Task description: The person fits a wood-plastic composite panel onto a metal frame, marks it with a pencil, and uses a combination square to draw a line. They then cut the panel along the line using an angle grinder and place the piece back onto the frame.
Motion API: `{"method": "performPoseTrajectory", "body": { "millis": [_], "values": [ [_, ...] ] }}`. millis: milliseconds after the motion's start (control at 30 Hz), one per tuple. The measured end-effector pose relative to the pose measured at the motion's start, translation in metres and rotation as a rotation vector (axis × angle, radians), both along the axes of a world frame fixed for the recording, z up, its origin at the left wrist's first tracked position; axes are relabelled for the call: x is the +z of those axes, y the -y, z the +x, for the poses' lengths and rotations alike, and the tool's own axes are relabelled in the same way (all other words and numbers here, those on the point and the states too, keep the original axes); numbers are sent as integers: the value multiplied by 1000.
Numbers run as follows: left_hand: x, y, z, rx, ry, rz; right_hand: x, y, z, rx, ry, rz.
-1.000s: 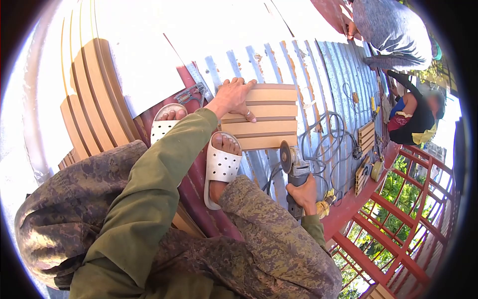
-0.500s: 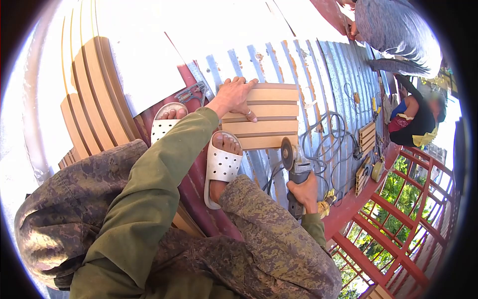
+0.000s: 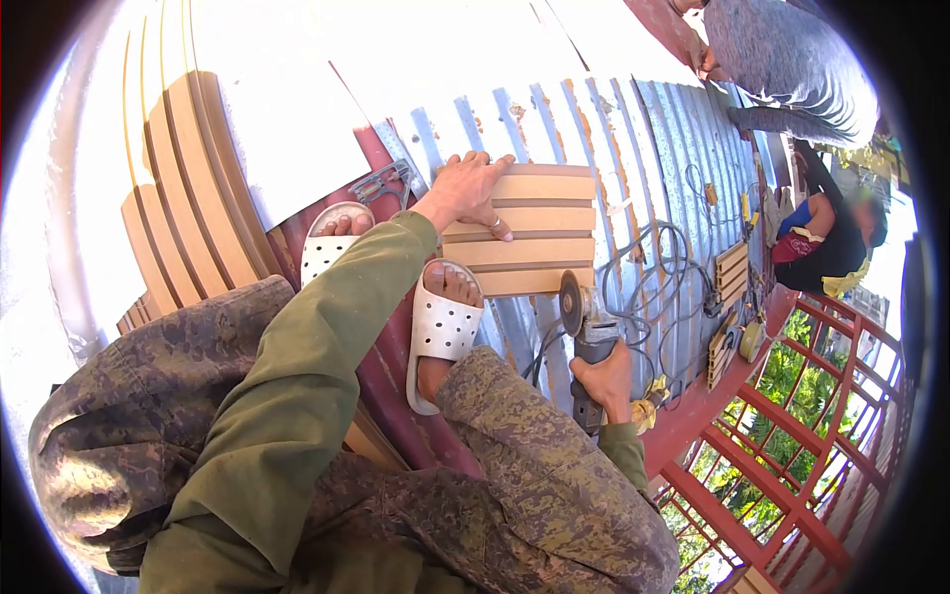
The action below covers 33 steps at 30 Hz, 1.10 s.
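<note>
A short piece of tan slatted panel lies on corrugated metal sheeting. My left hand grips its left end, thumb on the slats and fingers at the far edge. My right hand is wrapped round the body of an angle grinder. The grinder's disc sits close to the panel's near right corner; whether it touches cannot be made out. My feet, in white dotted slides, rest beside the panel on a red beam.
Long slatted panels lie at left. A grey-blue tool frame rests by my foot. Tangled cables cross the corrugated sheet. Panel offcuts lie at right, near red railing. Two other people are at upper right.
My hands, the panel and the grinder stay almost where they were. The people at upper right have shifted slightly.
</note>
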<state>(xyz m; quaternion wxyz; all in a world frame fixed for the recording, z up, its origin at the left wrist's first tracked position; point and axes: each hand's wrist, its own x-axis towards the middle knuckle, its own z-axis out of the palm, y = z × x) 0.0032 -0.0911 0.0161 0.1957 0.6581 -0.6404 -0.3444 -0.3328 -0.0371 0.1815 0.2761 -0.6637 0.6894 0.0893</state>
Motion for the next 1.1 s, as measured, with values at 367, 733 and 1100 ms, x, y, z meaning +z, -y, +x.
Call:
{"method": "performPoseTrajectory", "body": {
  "millis": [367, 733, 1100],
  "values": [
    [4, 0, 0, -5, 30, 33, -8, 2, -2, 21, -30, -29],
    [6, 1, 0, -24, 9, 31, -2, 16, 16, 9, 61, -32],
    [10, -2, 1, -23, -2, 41, -2, 15, 20, 17, 65, -38]
  ]
}}
